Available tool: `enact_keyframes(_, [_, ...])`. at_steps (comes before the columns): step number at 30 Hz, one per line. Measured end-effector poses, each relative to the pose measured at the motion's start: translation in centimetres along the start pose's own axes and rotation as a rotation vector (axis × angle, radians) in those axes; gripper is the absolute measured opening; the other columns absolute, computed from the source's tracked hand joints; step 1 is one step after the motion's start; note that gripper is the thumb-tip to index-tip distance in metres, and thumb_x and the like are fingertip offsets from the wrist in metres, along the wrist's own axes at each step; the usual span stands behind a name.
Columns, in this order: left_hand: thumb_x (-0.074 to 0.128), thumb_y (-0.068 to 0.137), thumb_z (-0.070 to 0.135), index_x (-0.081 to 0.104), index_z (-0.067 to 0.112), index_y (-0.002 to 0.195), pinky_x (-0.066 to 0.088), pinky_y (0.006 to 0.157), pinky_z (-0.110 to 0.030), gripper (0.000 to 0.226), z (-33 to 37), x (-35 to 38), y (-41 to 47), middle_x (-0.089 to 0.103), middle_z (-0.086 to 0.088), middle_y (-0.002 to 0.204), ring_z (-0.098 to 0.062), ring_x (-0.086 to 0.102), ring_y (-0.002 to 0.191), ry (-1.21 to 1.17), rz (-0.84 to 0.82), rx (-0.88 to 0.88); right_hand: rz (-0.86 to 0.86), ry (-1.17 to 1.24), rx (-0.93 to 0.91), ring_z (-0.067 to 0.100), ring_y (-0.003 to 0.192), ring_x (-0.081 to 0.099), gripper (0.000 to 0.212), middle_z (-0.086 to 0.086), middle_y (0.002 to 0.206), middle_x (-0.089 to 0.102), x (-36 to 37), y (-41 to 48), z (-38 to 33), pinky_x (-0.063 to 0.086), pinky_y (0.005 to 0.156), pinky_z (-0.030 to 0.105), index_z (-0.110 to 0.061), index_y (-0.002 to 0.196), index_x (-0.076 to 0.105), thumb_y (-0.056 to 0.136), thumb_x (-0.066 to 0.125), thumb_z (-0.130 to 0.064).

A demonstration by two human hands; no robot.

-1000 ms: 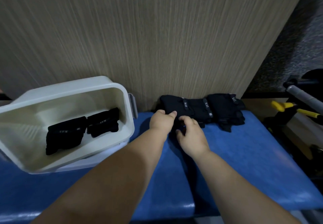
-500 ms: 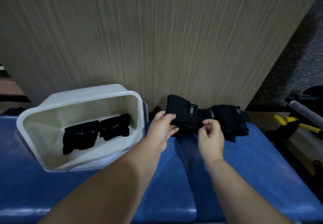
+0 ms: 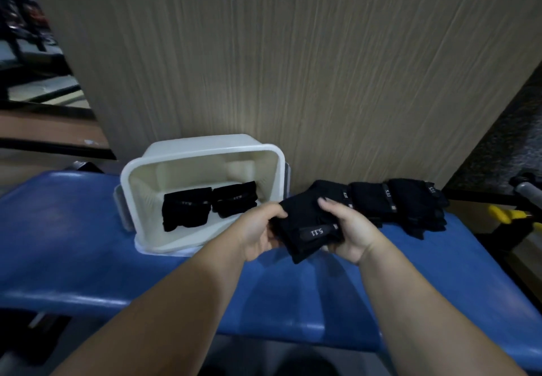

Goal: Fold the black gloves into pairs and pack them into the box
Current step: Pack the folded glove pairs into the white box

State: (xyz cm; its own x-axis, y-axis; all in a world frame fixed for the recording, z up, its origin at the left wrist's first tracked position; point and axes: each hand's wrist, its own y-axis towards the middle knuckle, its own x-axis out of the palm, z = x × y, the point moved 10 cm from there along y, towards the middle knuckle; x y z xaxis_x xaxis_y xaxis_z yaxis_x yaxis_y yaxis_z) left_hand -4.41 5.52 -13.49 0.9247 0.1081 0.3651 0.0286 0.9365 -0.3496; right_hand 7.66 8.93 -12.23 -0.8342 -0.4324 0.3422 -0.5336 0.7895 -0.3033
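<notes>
A black glove bundle with a grey "5.11" strap is held above the blue bench between both hands. My left hand grips its left edge, and my right hand grips its right side with fingers curled over the top. The white box stands tilted to the left, just beside my left hand, with two folded black glove pairs lying inside. A row of loose black gloves lies on the bench against the wall, behind and right of my right hand.
The blue padded bench runs left to right under everything. A wood-grain panel rises directly behind the box and gloves. At the far right stand a yellow-handled tool and a grey bar.
Both hands have lifted a glove bundle off the row by the wall and brought it toward me and leftward, closer to the box. The view has shifted left.
</notes>
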Motion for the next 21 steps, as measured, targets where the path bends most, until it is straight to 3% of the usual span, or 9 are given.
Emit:
enact_keyframes(5, [0.043,0.089,0.009,0.061,0.010,0.111,0.052,0.070,-0.031,0.028,0.1,-4.2,-1.9,0.066,-0.009,0.100,-0.021,0.063,0.088,-0.008,0.099,0.010,0.027,-0.078,0.009,0.024,0.086,0.065,0.033,0.011,0.102,0.067,2.9,1.8,1.9,0.052,0.065,0.032,-0.011,0.122,0.056,0.089,0.058,-0.011])
enact_keyframes(9, [0.044,0.091,0.006,0.061,0.007,0.104,0.053,0.068,-0.034,0.022,1.2,-7.2,-3.1,0.066,-0.010,0.090,-0.022,0.064,0.081,0.005,0.236,0.085,0.131,-0.109,-0.034,0.026,0.086,0.065,0.019,0.011,0.098,0.070,4.8,3.1,2.7,0.052,0.073,0.038,-0.010,0.112,0.058,0.094,0.057,-0.011])
enact_keyframes(13, [0.058,0.083,0.018,0.056,0.004,0.114,0.058,0.069,-0.039,0.033,1.6,-10.4,-3.8,0.068,-0.017,0.102,-0.029,0.067,0.088,0.013,0.426,0.157,0.214,-0.143,-0.096,0.023,0.075,0.066,0.010,0.010,0.088,0.070,6.7,4.1,2.8,0.050,0.064,0.032,-0.010,0.106,0.058,0.095,0.056,-0.012])
enact_keyframes(16, [0.064,0.081,0.027,0.045,0.009,0.122,0.057,0.078,-0.043,0.049,2.0,-12.0,-4.4,0.065,-0.014,0.106,-0.029,0.066,0.095,0.018,0.529,0.201,0.265,-0.148,-0.130,0.023,0.074,0.066,0.002,0.010,0.087,0.069,7.8,4.7,2.7,0.050,0.060,0.030,-0.011,0.096,0.058,0.095,0.057,-0.012])
enact_keyframes(18, [0.062,0.088,0.024,0.036,0.017,0.126,0.051,0.070,-0.035,0.047,2.6,-12.8,-4.7,0.061,-0.007,0.104,-0.024,0.062,0.094,0.033,0.576,0.252,0.311,-0.160,-0.150,0.025,0.077,0.066,0.001,0.011,0.089,0.068,8.1,5.2,2.6,0.052,0.061,0.032,-0.011,0.094,0.056,0.094,0.057,-0.011])
enact_keyframes(21, [0.062,0.090,0.022,0.029,0.033,0.127,0.048,0.068,-0.027,0.050,3.7,-13.1,-4.8,0.060,-0.002,0.105,-0.016,0.061,0.093,0.066,0.560,0.340,0.387,-0.198,-0.169,0.031,0.090,0.067,0.007,0.015,0.099,0.068,8.0,6.3,2.6,0.058,0.076,0.040,-0.011,0.099,0.056,0.093,0.058,-0.013])
